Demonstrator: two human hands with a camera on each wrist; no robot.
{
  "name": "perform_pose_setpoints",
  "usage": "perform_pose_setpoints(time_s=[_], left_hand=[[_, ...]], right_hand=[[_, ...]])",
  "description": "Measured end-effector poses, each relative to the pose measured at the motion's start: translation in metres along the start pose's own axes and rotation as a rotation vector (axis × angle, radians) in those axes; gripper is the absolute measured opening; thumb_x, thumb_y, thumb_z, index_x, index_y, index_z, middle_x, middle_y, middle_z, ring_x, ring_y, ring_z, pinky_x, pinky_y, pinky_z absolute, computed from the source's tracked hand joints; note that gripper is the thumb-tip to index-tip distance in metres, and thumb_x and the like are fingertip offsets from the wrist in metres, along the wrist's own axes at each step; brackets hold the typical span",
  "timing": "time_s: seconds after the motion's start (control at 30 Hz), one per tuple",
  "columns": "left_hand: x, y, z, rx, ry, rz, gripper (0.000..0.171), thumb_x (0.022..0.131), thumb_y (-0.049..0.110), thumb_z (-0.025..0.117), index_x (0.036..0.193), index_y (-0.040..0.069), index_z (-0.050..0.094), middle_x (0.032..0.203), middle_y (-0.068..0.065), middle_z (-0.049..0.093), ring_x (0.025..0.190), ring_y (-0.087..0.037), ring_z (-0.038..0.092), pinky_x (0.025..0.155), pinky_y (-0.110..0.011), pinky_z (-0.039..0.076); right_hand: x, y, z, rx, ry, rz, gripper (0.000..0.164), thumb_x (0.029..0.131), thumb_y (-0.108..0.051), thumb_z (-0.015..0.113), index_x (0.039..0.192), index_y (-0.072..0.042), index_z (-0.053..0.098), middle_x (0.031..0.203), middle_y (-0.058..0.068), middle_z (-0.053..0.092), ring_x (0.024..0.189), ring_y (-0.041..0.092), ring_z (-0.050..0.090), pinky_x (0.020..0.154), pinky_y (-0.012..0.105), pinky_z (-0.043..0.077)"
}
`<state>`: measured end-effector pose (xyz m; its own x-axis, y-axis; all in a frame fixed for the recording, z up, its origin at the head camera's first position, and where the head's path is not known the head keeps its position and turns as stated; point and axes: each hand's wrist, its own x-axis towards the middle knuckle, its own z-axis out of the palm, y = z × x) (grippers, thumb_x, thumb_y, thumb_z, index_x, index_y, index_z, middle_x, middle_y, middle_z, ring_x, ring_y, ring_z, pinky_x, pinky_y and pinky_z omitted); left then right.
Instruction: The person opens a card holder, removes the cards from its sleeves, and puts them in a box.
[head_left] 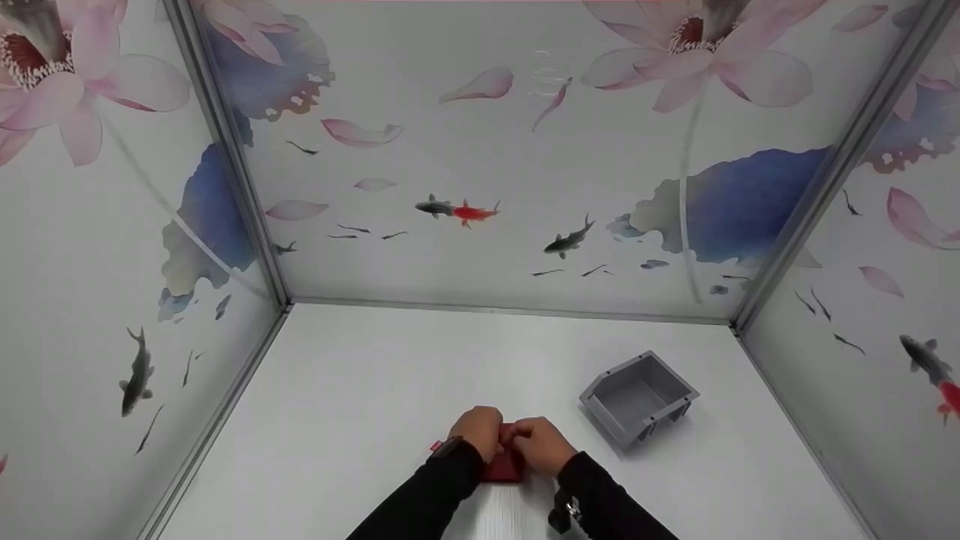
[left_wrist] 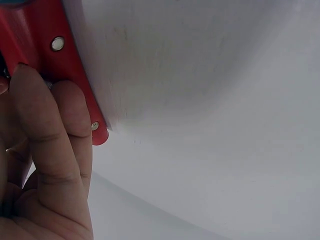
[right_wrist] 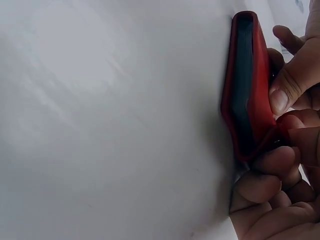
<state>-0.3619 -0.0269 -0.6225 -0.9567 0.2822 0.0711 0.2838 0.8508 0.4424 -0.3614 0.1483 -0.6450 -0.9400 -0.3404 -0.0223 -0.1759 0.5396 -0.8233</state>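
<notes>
A red snap case (head_left: 504, 469) lies on the white tabletop in front of me, with both hands on it. It has round silver snaps and a dark teal block inside, seen through its side in the right wrist view. My left hand (head_left: 478, 433) holds the case (left_wrist: 60, 65) from the left, fingers bent over its face; its thumb presses on the red cover in the right wrist view. With bent fingertips my right hand (head_left: 545, 448) pinches the flap at the near end of the case (right_wrist: 260, 85). The fingers hide part of the flap.
A grey plastic bin (head_left: 637, 397) stands at the right, behind my right hand, turned at an angle. Printed wall panels (head_left: 487, 277) with metal frame edges enclose the white tabletop (head_left: 360, 382) at the left, back and right.
</notes>
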Motion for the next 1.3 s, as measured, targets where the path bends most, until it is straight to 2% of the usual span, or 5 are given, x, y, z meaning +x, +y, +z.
perform_pose_setpoints(time_s=[0.43,0.7,0.83,1.17,1.3], left_hand=[[0.002,0.0,0.008,0.006,0.003,-0.022,0.031,0.075,-0.001,0.096,0.071,0.01,0.067,0.071,0.0,0.066,0.065,-0.013,0.048,0.063,-0.031,0.046],[0.008,-0.003,0.016,0.008,-0.024,-0.02,0.021,0.083,0.002,0.096,0.084,0.005,0.075,0.078,-0.004,0.073,0.071,-0.015,0.06,0.072,-0.035,0.058],[0.006,-0.002,0.013,0.048,-0.018,-0.025,0.02,0.084,0.004,0.097,0.087,0.004,0.077,0.08,-0.006,0.075,0.074,-0.018,0.066,0.075,-0.037,0.061],[-0.006,0.009,-0.004,0.076,-0.034,-0.028,0.014,0.088,0.002,0.092,0.09,0.004,0.079,0.083,-0.006,0.078,0.073,-0.015,0.061,0.075,-0.035,0.06],[-0.011,0.013,0.0,0.085,-0.054,-0.033,0.028,0.093,0.025,0.095,0.088,0.005,0.075,0.078,-0.003,0.071,0.069,-0.015,0.057,0.07,-0.035,0.057]], right_hand=[[-0.003,0.009,0.003,0.0,0.029,-0.026,0.023,0.098,0.001,0.065,0.097,-0.006,0.086,0.114,0.009,0.085,0.107,0.017,0.07,0.097,0.035,0.054],[-0.013,0.021,-0.017,0.147,0.024,0.142,0.029,0.102,0.002,0.055,0.104,0.001,0.084,0.08,0.002,0.069,0.061,0.01,0.055,0.056,0.025,0.045],[-0.015,0.02,-0.022,0.155,-0.021,0.166,0.027,0.103,0.003,0.056,0.105,0.002,0.083,0.077,0.005,0.073,0.058,0.011,0.058,0.052,0.024,0.047],[-0.012,0.013,-0.014,-0.162,0.018,0.055,0.012,0.096,0.002,0.071,0.096,-0.003,0.081,0.083,0.001,0.074,0.077,0.012,0.064,0.073,0.033,0.056],[-0.008,0.025,-0.011,-0.24,0.041,-0.019,0.009,0.09,0.001,0.078,0.089,-0.008,0.08,0.086,-0.001,0.076,0.083,0.013,0.064,0.08,0.037,0.058]])
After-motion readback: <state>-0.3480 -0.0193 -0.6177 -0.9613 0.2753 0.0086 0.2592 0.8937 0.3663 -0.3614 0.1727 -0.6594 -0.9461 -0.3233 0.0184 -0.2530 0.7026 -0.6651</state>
